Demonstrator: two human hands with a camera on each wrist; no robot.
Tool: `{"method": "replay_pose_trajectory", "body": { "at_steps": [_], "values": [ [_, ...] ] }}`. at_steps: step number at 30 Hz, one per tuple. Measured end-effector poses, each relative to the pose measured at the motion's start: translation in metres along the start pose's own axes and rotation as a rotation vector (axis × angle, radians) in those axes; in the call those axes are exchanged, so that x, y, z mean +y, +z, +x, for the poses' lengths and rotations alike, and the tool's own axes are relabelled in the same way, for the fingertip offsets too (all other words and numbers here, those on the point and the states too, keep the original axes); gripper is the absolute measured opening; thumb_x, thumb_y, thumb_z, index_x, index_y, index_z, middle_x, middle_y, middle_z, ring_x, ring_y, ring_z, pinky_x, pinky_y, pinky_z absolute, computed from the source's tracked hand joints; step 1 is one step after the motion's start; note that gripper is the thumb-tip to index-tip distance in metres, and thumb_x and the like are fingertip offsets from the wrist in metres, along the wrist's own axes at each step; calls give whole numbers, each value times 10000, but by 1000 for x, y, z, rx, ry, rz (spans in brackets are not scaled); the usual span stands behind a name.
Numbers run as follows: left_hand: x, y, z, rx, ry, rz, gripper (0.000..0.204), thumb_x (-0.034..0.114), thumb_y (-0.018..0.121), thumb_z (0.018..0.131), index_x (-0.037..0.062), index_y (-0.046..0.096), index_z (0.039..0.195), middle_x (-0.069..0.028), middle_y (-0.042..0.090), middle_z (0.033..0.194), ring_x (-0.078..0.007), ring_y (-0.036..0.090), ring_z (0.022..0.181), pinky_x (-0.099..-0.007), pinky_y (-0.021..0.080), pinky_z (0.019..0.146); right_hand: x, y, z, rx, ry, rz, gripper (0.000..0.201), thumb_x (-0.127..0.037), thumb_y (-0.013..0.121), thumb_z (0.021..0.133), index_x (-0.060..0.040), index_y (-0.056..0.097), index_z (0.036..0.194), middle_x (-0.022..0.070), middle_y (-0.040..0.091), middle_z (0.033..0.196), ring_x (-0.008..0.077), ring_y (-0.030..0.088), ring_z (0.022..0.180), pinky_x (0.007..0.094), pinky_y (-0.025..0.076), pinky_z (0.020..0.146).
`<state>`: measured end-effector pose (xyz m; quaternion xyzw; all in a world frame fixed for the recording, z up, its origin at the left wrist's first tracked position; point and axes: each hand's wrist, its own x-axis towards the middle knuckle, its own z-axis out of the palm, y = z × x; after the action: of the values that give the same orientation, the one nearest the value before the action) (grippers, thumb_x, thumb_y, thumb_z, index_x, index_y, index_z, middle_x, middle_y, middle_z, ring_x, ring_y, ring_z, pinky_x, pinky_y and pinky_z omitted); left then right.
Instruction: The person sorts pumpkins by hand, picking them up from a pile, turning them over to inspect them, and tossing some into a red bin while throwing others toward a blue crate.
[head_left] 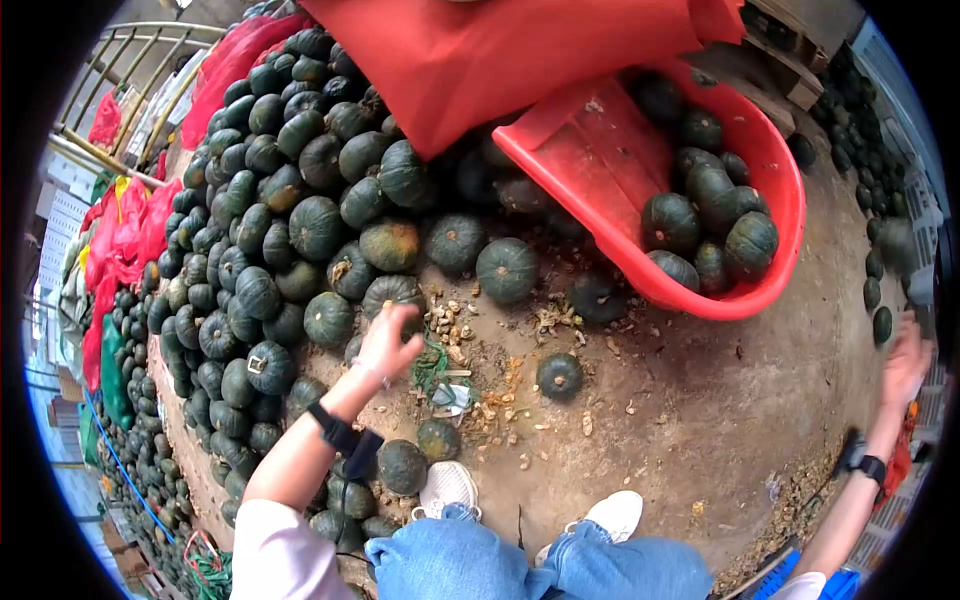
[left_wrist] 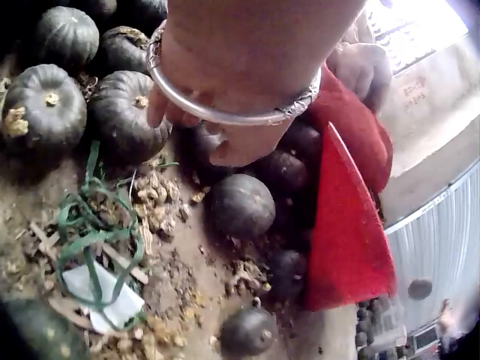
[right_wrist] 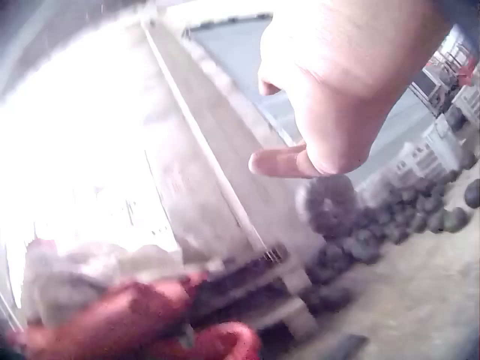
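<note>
My left hand reaches over the pile's near edge, fingers spread beside a dark green squash. In the left wrist view the fingers of the left hand hang by a ribbed squash; whether they touch it is unclear. Out at the far right, my right hand is raised with nothing in its grip. A blurred squash appears just beyond the right hand, seemingly in the air and apart from it.
A red tub holding several squashes lies tilted, with red cloth beside it. One small squash sits alone on the floor, near green twine and debris. More squashes line the right side.
</note>
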<state>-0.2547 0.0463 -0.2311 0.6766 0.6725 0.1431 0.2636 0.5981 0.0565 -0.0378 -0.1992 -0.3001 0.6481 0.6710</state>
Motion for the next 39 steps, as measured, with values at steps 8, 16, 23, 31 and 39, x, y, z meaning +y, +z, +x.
{"method": "replay_pose_trajectory", "body": {
  "at_steps": [8, 16, 23, 31, 39],
  "values": [
    [104, 75, 101, 111, 265, 282, 884, 278, 815, 631, 178, 389, 1399, -170, 315, 1457, -395, 314, 1324, -531, 341, 1052, 247, 166, -3, 243, 410, -1058, 421, -292, 655, 865, -40, 562, 1189, 100, 658, 948, 158, 635, 726, 287, 545, 618],
    [78, 87, 110, 22, 25, -757, 772, 268, 768, 653, 110, 438, 1333, -164, 487, 1321, -350, 480, 1201, -486, 407, 1020, 374, 170, -81, -20, 906, -988, 335, -53, 631, 883, 0, 575, 1209, 89, 677, 1057, 126, 640, 930, 264, 531, 802],
    [68, 57, 17, -535, -226, -2213, 584, 314, 497, 830, 19, 489, 1333, -166, 565, 1308, -329, 541, 1210, -507, 382, 1075, 431, 205, -50, -141, 710, -960, 436, -109, 674, 855, -11, 535, 1257, 116, 625, 1145, 170, 621, 1008, 299, 528, 836],
    [117, 42, -12, -367, -219, -1955, 603, 282, 494, 879, 48, 361, 1419, -137, 478, 1391, -266, 500, 1255, -438, 389, 1084, 478, 260, -32, -443, 249, -1261, 929, -239, 805, 676, -13, 301, 1422, 254, 348, 1384, 404, 382, 1293, 467, 342, 1092],
    [138, 46, -42, -536, -366, -1693, 651, 287, 536, 946, 102, 253, 1502, -115, 415, 1438, -237, 385, 1339, -397, 327, 1113, 486, 241, -51, -376, 305, -1253, 1032, -327, 858, 625, -70, 286, 1444, 244, 322, 1406, 381, 357, 1323, 475, 344, 1084]
  ]
}}
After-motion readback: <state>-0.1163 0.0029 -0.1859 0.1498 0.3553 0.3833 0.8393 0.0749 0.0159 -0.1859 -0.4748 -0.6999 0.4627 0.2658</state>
